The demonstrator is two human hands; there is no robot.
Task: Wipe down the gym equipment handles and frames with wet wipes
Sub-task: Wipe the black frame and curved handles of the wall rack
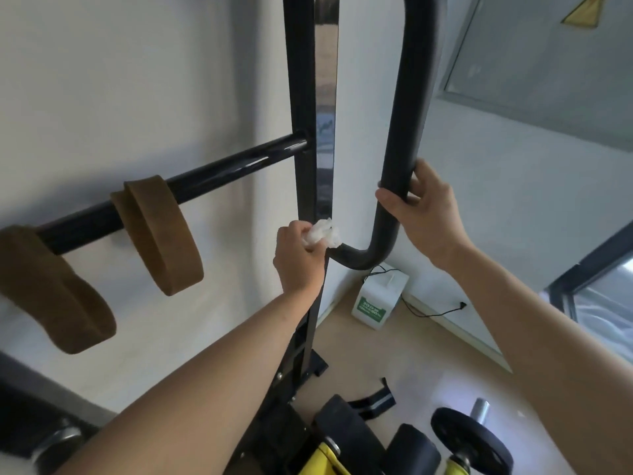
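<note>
Left hand (298, 261): fist closed on crumpled wet wipe (324, 233), pressed against black upright frame (306, 108).
Right hand (426, 209): wrapped around padded curved handle (399, 173).
White box (376, 305): on floor; green label illegible.

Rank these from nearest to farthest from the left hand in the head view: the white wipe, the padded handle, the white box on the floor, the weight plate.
1. White wipe: bunched in the left hand, against the upright.
2. Padded handle: just right, gripped by the right hand.
3. White box: floor, by the wall.
4. Weight plate: floor, bottom right.
</note>
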